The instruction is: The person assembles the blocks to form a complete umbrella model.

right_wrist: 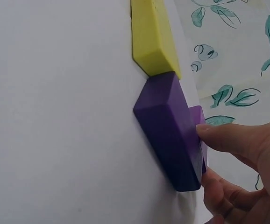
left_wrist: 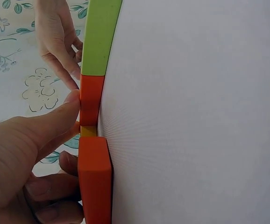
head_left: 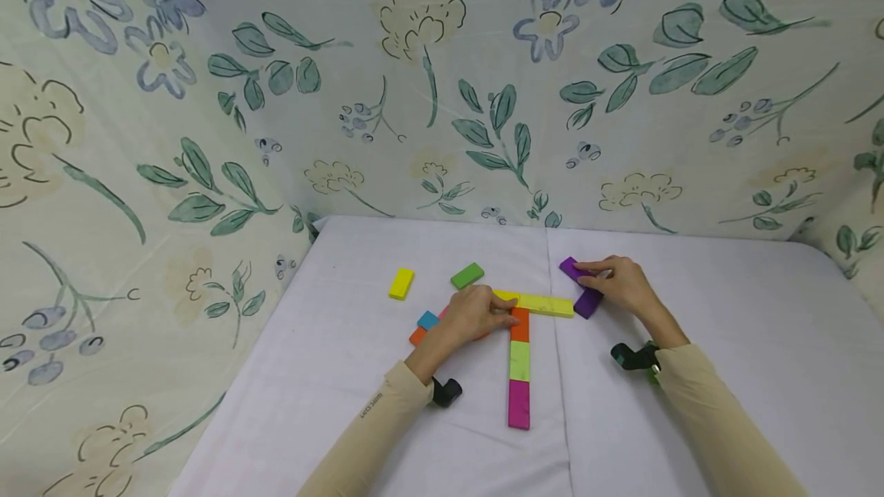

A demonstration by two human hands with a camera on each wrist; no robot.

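Note:
My left hand (head_left: 473,311) touches the corner where a row of yellow blocks (head_left: 549,305) meets an orange block (head_left: 520,328). In the left wrist view its thumb lies against the orange block (left_wrist: 90,99) and its forefinger reaches the yellow one; the other fingers are bent. My right hand (head_left: 619,284) pinches the farther purple block (head_left: 569,265) between thumb and fingers. Another purple block (head_left: 587,304) lies slanted against the right end of the yellow row, clearer in the right wrist view. Below the orange block, a light green block (head_left: 520,361) and a magenta block (head_left: 519,405) continue the column.
A loose yellow block (head_left: 401,283) and a green block (head_left: 467,275) lie farther back on the left. Beside the left hand are a blue block (head_left: 427,320) and an orange-red one (head_left: 417,336), partly hidden. White cloth (head_left: 311,405) covers the table; a floral curtain (head_left: 428,136) hangs behind.

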